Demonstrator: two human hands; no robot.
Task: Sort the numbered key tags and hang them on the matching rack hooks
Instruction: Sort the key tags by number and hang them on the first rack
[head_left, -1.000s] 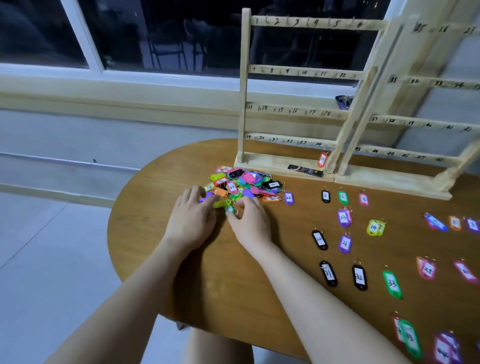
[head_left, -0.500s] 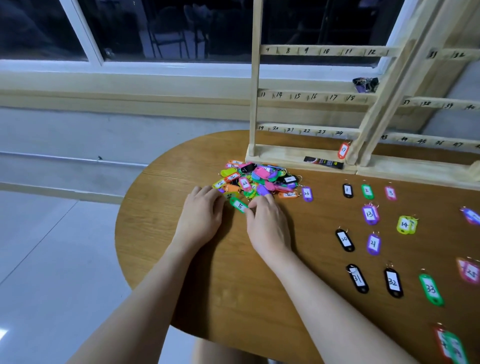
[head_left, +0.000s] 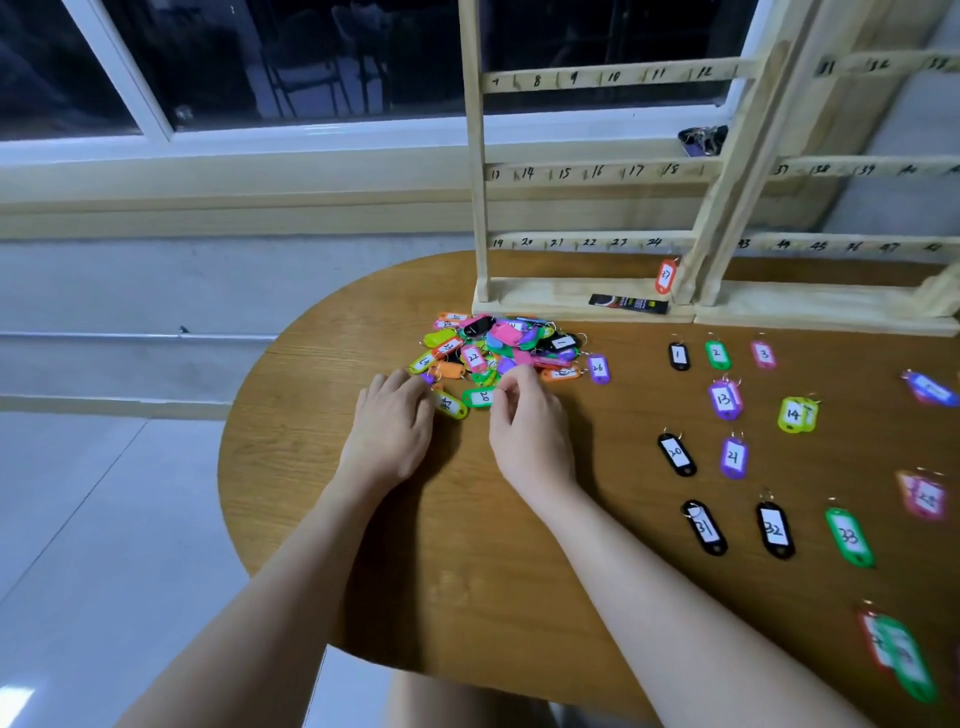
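Note:
A heap of coloured numbered key tags (head_left: 506, 345) lies on the round wooden table (head_left: 467, 571), in front of the wooden rack (head_left: 597, 78) with numbered rails. My left hand (head_left: 389, 431) lies flat, its fingertips touching the heap's near edge beside a yellow tag (head_left: 449, 404). My right hand (head_left: 532, 431) has curled fingers that pinch the right end of a green tag marked 20 (head_left: 479, 398), which lies flat just outside the heap. Sorted tags lie in rows to the right, among them black 1 (head_left: 678, 356), purple 13 (head_left: 723, 399) and black 31 (head_left: 704, 527).
An orange tag (head_left: 666, 276) leans at the rack's base next to a small black packet (head_left: 628, 304). More tags run off the right edge. The table's curved left edge drops to a tiled floor (head_left: 104, 519). A window and sill stand behind.
The green tag 20 and a yellow tag have come out of the heap toward me, between my hands. My view has tilted down and closer; both hands stay at the heap's near edge.

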